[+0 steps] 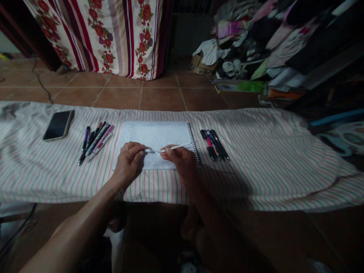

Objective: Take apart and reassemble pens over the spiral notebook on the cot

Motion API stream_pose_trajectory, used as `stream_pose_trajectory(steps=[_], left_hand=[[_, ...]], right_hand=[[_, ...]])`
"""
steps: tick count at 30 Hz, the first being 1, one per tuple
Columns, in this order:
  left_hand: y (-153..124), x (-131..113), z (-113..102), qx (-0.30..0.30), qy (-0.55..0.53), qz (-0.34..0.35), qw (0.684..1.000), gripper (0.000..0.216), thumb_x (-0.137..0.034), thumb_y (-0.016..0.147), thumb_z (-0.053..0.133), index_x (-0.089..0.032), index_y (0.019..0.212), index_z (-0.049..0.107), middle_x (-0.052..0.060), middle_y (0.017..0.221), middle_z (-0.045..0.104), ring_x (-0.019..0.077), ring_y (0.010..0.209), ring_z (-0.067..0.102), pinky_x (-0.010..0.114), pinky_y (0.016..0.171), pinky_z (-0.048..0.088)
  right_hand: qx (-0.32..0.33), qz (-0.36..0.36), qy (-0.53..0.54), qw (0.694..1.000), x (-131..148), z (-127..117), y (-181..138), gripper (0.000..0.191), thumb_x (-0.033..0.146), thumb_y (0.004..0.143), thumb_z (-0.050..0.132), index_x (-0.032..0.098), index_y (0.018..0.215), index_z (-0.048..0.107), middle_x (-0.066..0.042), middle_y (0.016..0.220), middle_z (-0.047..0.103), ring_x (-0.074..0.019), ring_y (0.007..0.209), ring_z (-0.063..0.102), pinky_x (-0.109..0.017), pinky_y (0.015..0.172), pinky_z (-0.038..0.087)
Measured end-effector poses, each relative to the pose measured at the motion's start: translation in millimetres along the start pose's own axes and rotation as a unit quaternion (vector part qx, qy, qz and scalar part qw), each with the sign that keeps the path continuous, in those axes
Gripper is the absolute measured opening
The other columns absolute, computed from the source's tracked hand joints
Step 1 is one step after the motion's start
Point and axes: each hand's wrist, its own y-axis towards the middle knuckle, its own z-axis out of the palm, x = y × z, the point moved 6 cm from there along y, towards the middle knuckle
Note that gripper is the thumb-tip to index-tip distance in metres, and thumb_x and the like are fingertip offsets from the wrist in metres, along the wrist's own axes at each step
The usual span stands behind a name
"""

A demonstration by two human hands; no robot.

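Observation:
Over a spiral notebook (159,132) lying open, my two hands are close together. My left hand (129,157) is closed, pinching a small pen part (148,150) with a pale, clear-looking end; its exact shape is too small to tell. In the fingers of my right hand (182,159) is a slim white pen (182,145), its rear slanting up to the right. Its front end points at the piece in my left hand; whether the two touch I cannot tell. Faint writing and lines cover the page.
Left of the notebook lies a bunch of pens (98,142), with a smartphone (58,125) farther left. Several dark pens (214,145) rest on the right. A striped cloth (270,151) covers the surface. Beyond are a floral curtain (119,38) and heaped clothes (233,26).

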Motion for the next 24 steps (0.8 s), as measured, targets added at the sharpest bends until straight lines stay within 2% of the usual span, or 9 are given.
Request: stream_pose_trajectory(steps=[8,24], left_hand=[[-1.8,0.4,3.0,-0.007,-0.044,-0.005,0.999,0.022,-0.024,0.086,0.047,-0.022,0.095,0.067,0.005,0.090,0.058,0.0198,0.091,0.055,0.036,0.084,0.044],[-3.1,-3.6,7.8,0.002,-0.020,-0.012,1.000,0.024,-0.025,0.085,0.047,-0.023,0.096,0.069,0.004,0.091,0.059,0.0199,0.093,0.056,0.035,0.086,0.043]], right_hand=[[0.023,-0.010,0.001,1.000,4.5,2.1,-2.2,0.024,0.040,0.067,0.069,0.017,0.071,0.069,-0.002,0.066,0.070,-0.0161,0.064,0.068,-0.030,0.066,0.059],[0.026,-0.013,-0.022,0.999,1.6,4.2,-3.6,0.023,0.039,0.068,0.069,0.017,0.072,0.068,-0.003,0.065,0.071,-0.0176,0.062,0.069,-0.031,0.065,0.059]])
